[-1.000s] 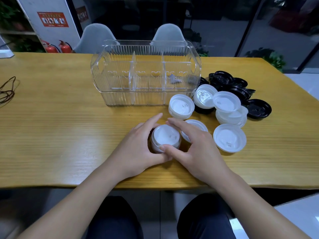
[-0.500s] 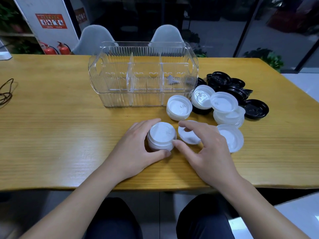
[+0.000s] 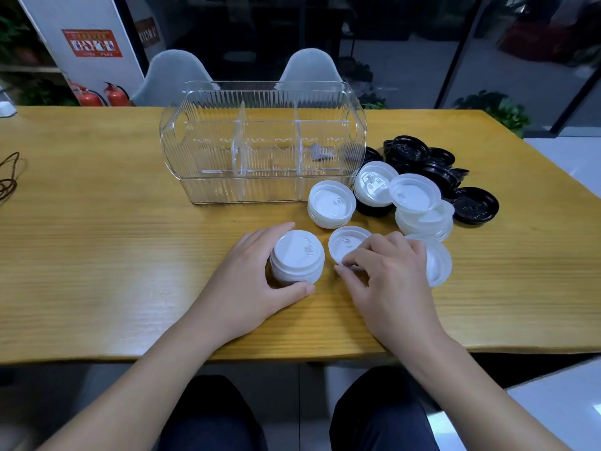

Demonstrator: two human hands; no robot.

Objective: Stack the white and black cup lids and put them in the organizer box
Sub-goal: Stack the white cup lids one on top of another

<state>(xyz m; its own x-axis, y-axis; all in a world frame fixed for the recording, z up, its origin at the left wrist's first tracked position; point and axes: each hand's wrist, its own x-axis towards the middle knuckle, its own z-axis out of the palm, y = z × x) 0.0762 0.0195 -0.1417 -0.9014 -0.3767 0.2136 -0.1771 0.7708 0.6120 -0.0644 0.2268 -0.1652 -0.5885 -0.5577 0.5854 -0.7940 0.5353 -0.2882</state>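
Your short stack of round white plastic cup lids (image 3: 297,262) stands on the yellow wooden table (image 3: 97,255) at centre frame, and your left hand (image 3: 250,288) grasps it, fingers behind and thumb in front. Just right of it lies a single white plastic lid (image 3: 346,244); your right hand (image 3: 390,281) has its fingertips curled onto its near edge, pinching it as far as I can tell. I'd say you are early in the job. More loose white lids and small piles (image 3: 331,203) sit right of centre, and the heap of round black plastic lids (image 3: 422,157) at upper right looks untouched. The clear ribbed plastic organizer box (image 3: 260,109), above centre, holds no lids in any compartment; only a small grey piece (image 3: 320,153) shows through its right section.
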